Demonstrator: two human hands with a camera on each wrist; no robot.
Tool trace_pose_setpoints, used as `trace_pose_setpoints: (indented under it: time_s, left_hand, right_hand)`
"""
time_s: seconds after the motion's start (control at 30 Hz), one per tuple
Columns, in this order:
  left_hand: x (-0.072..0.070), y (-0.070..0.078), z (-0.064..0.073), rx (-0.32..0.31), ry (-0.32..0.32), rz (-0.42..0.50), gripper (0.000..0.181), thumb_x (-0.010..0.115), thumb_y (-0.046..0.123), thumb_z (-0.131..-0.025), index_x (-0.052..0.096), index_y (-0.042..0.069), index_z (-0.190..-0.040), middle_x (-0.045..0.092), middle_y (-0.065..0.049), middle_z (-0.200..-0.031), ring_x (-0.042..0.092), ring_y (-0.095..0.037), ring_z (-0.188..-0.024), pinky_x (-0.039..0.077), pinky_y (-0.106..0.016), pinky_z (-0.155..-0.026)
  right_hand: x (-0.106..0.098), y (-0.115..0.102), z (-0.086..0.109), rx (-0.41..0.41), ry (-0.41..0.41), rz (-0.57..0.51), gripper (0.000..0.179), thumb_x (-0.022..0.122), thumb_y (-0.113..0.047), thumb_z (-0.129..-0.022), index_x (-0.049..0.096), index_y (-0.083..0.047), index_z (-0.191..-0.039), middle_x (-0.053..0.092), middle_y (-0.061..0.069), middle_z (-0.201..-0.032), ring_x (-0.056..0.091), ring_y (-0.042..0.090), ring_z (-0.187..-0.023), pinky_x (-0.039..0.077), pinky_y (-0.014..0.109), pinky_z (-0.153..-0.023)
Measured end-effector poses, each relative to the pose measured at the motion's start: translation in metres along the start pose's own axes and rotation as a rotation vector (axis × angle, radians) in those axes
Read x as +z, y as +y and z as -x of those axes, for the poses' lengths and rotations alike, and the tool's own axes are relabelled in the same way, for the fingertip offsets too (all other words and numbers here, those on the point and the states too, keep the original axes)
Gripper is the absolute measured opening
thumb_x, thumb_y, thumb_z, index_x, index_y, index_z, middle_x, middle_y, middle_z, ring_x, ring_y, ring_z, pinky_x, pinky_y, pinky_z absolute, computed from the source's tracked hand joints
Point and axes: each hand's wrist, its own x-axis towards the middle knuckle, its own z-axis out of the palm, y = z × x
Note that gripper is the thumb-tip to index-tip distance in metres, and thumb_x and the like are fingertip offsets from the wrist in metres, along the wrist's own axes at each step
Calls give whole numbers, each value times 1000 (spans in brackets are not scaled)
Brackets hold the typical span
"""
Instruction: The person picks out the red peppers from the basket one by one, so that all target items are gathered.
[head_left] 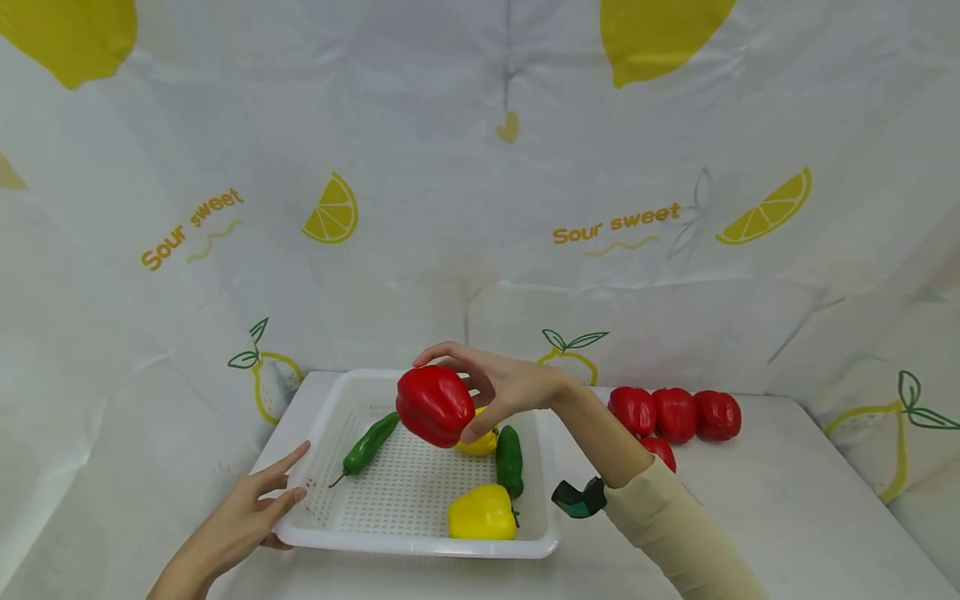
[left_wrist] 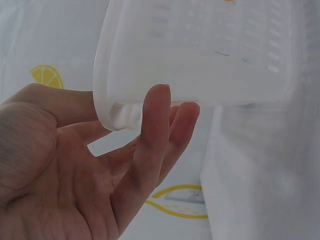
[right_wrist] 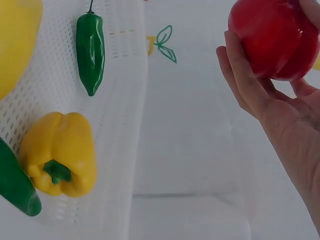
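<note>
My right hand [head_left: 517, 385] holds a red bell pepper [head_left: 433, 406] above the white perforated basket [head_left: 420, 546], with thumb and fingers on opposite sides. In the right wrist view the same pepper [right_wrist: 275, 37] sits in the curled fingers. At the basket's left side, my left hand [head_left: 232, 517] holds the rim near the front corner; the left wrist view shows fingers [left_wrist: 156, 115] against the wall. Inside the basket lie a green chili pepper [head_left: 367, 450] on the left, another green pepper [head_left: 509, 462] on the right, a yellow bell pepper [head_left: 480, 512] in front and a partly hidden yellow pepper [head_left: 477, 443] behind.
Right of the basket on the white table [head_left: 795, 517], several red bell peppers [head_left: 675, 415] sit close together, one partly behind the right forearm. A black and green band piece [head_left: 579, 498] is at the right wrist. A lemon-print sheet [head_left: 450, 208] hangs behind.
</note>
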Motion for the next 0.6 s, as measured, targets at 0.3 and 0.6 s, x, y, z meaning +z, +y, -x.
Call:
trace_pose_setpoints:
  time_s: [0.3, 0.6]
  left_hand:
    - [0, 0, 0, -7, 2, -4, 76, 68, 14, -107, 28, 10, -172, 29, -49, -161, 74, -36, -115, 68, -41, -64]
    - [-1, -1, -1, 8, -21, 8, 76, 66, 15, -108, 25, 8, -172, 29, -51, -160, 74, -35, -114, 68, -41, -65]
  right_hand:
    - [-8, -2, 31, -33, 43, 3, 95, 82, 0, -80, 35, -11, -162, 47, 16, -161, 55, 35, -141, 63, 52, -106]
    - [-22, 6, 72, -60, 129, 4, 98, 85, 0, -81, 33, -14, -163, 49, 12, -159, 56, 34, -140, 65, 52, -103]
